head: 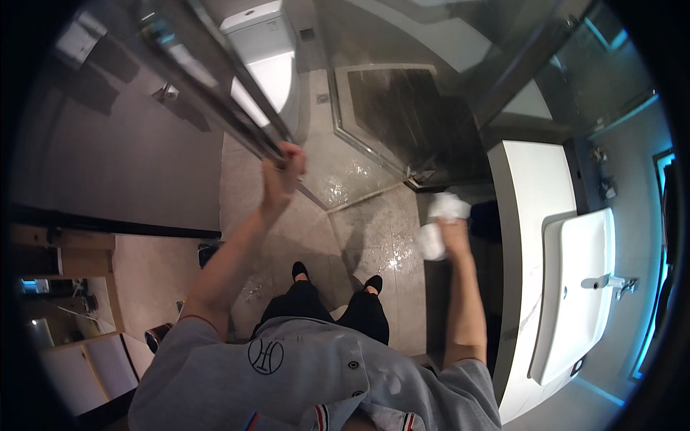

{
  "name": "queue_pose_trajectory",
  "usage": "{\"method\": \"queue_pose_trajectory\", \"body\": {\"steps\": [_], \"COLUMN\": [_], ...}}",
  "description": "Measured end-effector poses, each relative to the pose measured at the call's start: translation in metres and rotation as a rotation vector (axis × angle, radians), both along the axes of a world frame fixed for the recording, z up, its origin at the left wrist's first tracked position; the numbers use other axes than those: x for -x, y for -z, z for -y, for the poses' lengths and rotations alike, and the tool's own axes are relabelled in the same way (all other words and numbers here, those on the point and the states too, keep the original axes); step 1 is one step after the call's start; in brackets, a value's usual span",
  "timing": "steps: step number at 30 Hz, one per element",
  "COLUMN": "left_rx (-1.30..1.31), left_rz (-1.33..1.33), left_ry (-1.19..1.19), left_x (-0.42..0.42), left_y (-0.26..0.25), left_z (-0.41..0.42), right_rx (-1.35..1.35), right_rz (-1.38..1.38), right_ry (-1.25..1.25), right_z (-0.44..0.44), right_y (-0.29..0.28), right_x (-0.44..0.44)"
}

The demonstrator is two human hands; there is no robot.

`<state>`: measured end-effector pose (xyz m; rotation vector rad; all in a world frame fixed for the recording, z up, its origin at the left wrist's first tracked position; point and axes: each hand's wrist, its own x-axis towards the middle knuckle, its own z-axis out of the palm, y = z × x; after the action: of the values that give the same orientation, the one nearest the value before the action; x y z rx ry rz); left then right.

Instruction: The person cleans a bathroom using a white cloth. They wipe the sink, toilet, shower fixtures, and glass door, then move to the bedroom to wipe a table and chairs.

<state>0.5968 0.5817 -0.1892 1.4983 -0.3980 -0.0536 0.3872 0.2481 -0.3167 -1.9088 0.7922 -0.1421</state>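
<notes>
My left hand (284, 171) is wrapped around a long metal bar (215, 116) on the edge of a glass shower door (372, 167). Through the glass, wet, shiny floor tiles show. A crumpled white cloth (448, 209) is bunched in my right hand (454, 236), over the floor beside the vanity counter. Motion blurs the cloth, and part of it hangs to the left of my fingers. Neither the cloth nor my right hand appears to touch the glass.
A white toilet (264, 64) stands beyond the bar. On the right, a white washbasin (577, 296) with a chrome faucet (612, 283) sits on the counter (539, 183). A dark stone slab (404, 113) lies in the shower. The tiled floor (366, 237) carries glistening water.
</notes>
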Motion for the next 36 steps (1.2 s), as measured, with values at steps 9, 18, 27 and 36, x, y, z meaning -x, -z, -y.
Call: {"method": "queue_pose_trajectory", "body": {"steps": [9, 18, 27, 36], "left_rx": [-0.442, -0.634, -0.756, -0.363], "left_rz": [0.24, -0.329, -0.554, -0.407], "left_ry": [0.606, 0.253, -0.148, 0.123], "left_x": [0.091, 0.066, 0.04, -0.035], "left_y": [-0.015, 0.09, 0.144, 0.113], "left_z": [-0.028, -0.285, -0.36, -0.188], "right_rx": [0.459, -0.151, -0.124, 0.15], "right_rz": [-0.088, -0.407, -0.533, -0.657], "right_ry": [-0.553, 0.317, 0.3, 0.062], "right_z": [-0.263, -0.29, -0.27, -0.301], "right_y": [0.107, 0.028, 0.052, 0.055], "right_x": [0.004, -0.029, -0.023, -0.12]}}
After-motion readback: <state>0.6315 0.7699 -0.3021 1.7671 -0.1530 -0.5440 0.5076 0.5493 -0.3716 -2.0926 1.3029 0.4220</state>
